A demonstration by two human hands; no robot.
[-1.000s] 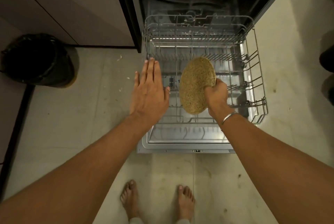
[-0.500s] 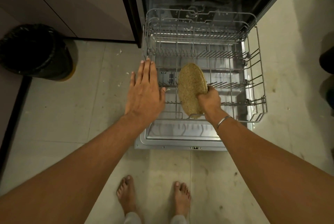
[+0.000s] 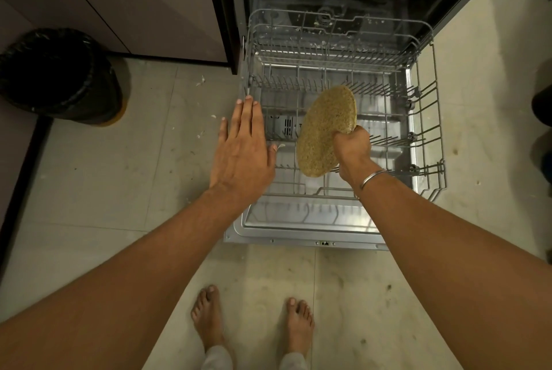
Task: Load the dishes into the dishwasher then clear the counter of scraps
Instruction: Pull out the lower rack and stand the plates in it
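A speckled tan plate [image 3: 324,127] is held on edge over the pulled-out lower rack [image 3: 424,118] of the open dishwasher [image 3: 301,235]. My right hand [image 3: 352,151] grips the plate's right rim, fingers curled round it. The plate tilts, its lower edge down among the rack's tines. My left hand [image 3: 243,148] is flat with straight fingers at the rack's left side; whether it touches the wire is unclear. The rack holds no other dishes.
A black-lined bin [image 3: 59,74] stands on the floor at the left by the cabinet fronts [image 3: 134,5]. Small scraps [image 3: 200,80] lie on the tiles near the dishwasher. My bare feet [image 3: 209,316] stand in front of the open door. Dark objects sit at the right edge.
The plate has tilted and risen slightly in my right hand compared with half a second ago. My left hand stays flat at the rack's left side.
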